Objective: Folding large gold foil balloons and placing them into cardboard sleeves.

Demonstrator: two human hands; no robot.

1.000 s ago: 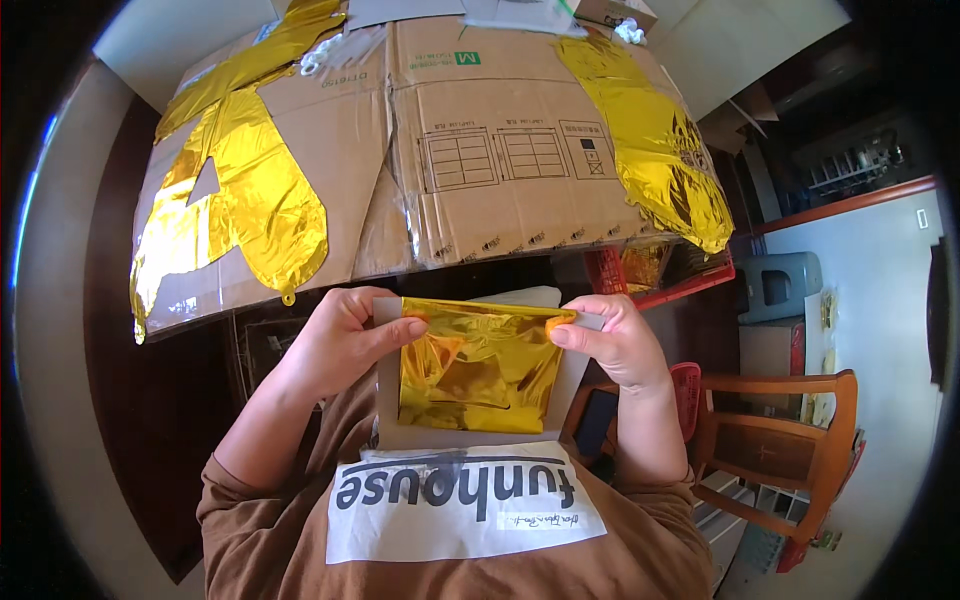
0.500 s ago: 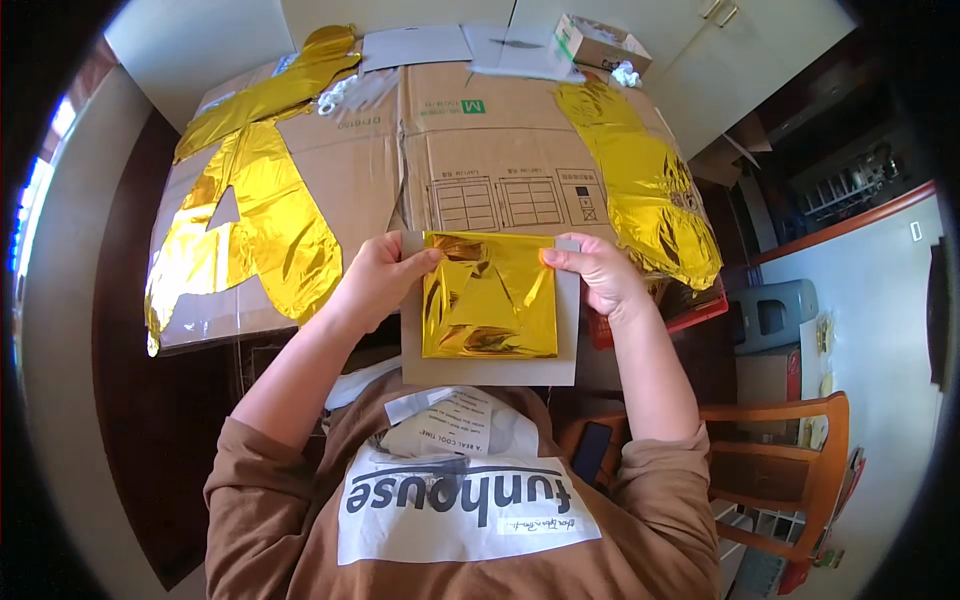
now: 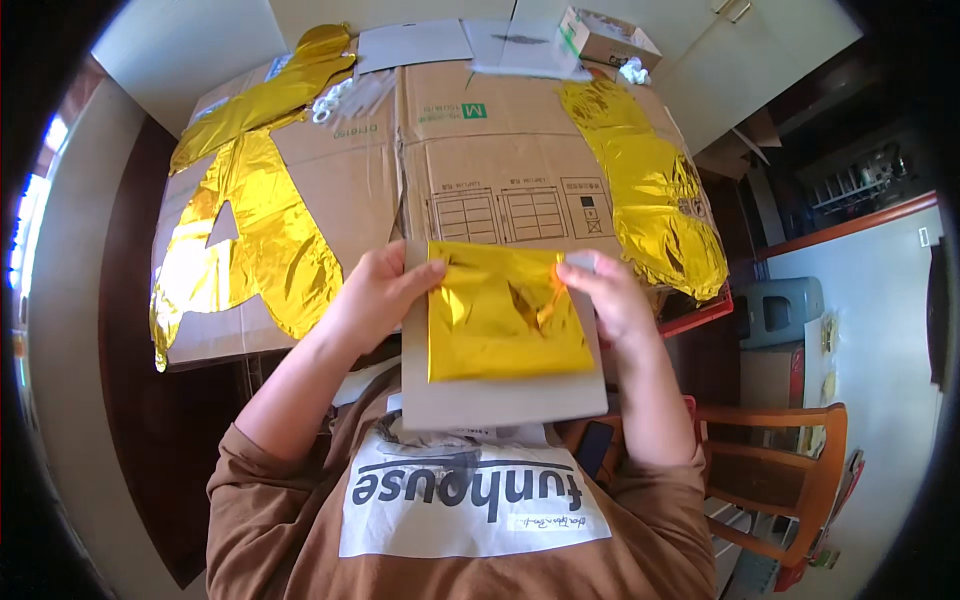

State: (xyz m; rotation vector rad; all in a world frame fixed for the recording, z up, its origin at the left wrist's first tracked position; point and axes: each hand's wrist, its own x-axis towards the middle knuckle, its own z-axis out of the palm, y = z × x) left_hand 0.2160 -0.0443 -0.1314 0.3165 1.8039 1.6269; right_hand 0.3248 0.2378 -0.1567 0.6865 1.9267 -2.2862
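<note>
Between my hands I hold a grey cardboard sheet (image 3: 500, 405) with a folded gold foil balloon (image 3: 500, 340) lying flat on it. My left hand (image 3: 385, 292) grips the left edge, its thumb pressed over the foil's upper left corner. On the other side my right hand (image 3: 610, 292) pinches the right edge, thumb on the foil's upper right corner. Both sets of fingers are mostly hidden behind the card. Flat on the table to the left is a gold letter-shaped foil balloon (image 3: 265, 240).
Flattened brown cardboard (image 3: 480, 150) covers the table. A long gold foil piece (image 3: 650, 190) lies at its right, another foil piece (image 3: 260, 95) at the far left. White sheets (image 3: 415, 45) and an open box (image 3: 610, 38) stand at the back. A wooden chair (image 3: 825, 470) is at right.
The card and folded foil have come closer to me and tipped, so they look larger. Both hands keep their grip and have shifted slightly down.
</note>
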